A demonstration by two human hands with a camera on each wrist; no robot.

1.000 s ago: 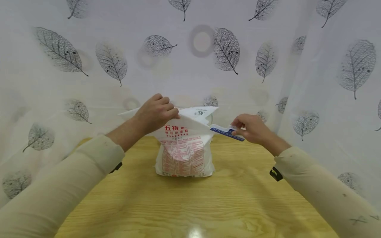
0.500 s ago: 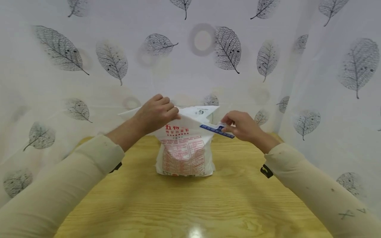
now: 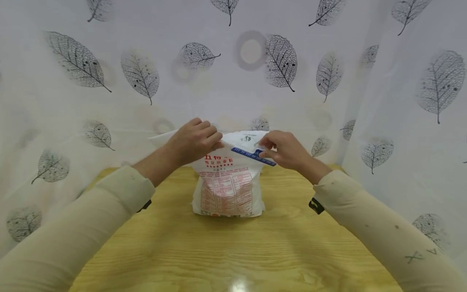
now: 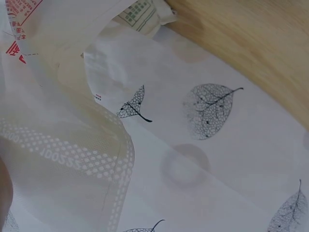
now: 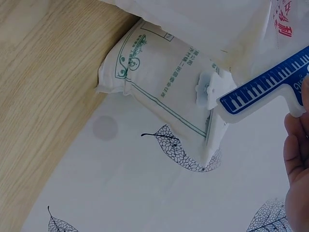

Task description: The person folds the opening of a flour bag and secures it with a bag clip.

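A white flour bag (image 3: 230,192) with red print stands upright on the table. My left hand (image 3: 195,140) grips its folded top edge, with the fingers curled over. In my right hand (image 3: 286,148), between thumb and fingers, is a blue-and-white bag clip (image 3: 253,156) with a piano-key pattern. The clip slants across the right part of the fold, its left end close to my left fingers. In the right wrist view, the clip's (image 5: 270,79) patterned arm lies before the bag, while a pale scalloped piece (image 5: 203,89) shows at the bag's side. The left wrist view shows the bag's seamed corner (image 4: 72,159).
A wood-grain table (image 3: 233,251) lies under the bag. Behind it and at both sides hangs a white curtain (image 3: 233,93) printed with dark leaves. A black wrist device (image 3: 316,206) sits below the right cuff.
My right hand has brought the bag clip leftward, from beside the bag's right corner to across its folded top. My left hand has kept its grip there.
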